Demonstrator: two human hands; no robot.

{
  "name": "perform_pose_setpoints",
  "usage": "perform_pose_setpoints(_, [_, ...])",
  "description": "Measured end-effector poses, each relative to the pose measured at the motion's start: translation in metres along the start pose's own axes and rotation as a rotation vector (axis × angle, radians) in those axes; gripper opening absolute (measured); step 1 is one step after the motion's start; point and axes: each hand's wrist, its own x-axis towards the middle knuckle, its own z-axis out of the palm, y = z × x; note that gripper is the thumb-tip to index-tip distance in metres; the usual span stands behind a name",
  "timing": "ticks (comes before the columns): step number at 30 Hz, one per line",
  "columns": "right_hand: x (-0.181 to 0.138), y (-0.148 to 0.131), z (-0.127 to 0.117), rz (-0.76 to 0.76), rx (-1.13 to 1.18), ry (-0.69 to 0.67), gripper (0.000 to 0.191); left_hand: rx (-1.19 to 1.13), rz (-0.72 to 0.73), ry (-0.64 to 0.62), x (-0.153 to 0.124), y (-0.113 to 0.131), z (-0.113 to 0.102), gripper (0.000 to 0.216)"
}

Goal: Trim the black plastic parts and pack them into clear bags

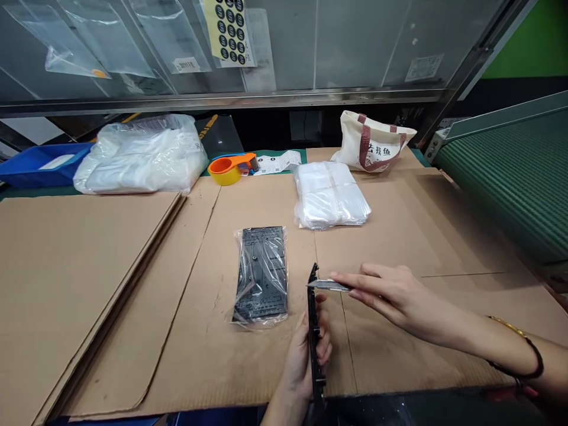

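Note:
My left hand (305, 362) grips a long black plastic part (315, 337) upright, seen edge-on above the cardboard. My right hand (390, 294) pinches a slim metal craft knife (328, 286), and its tip reaches the black part's upper edge. Most of the knife's handle is hidden by my fingers. To the left of both hands, a similar black plastic panel in a clear plastic bag (261, 275) lies flat on a brown cardboard sheet (248, 367).
A stack of clear bags (331, 195) lies beyond my hands. Along the back stand an orange tape dispenser (233, 168), a white tote bag (370, 142), a bagged white bundle (142, 157) and a blue bin (44, 167). A green conveyor belt (510, 171) runs along the right.

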Motion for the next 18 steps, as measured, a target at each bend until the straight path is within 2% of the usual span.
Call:
perform_pose_setpoints(6, [0.005, 0.001, -0.005, 0.013, -0.088, -0.058, 0.039, 0.03, 0.012, 0.052, -0.003, 0.002, 0.004, 0.036])
perform_pose_setpoints(18, [-0.002, -0.009, -0.003, -0.068, -0.238, -0.047, 0.043, 0.014, 0.023, 0.016, -0.006, 0.001, 0.008, 0.028])
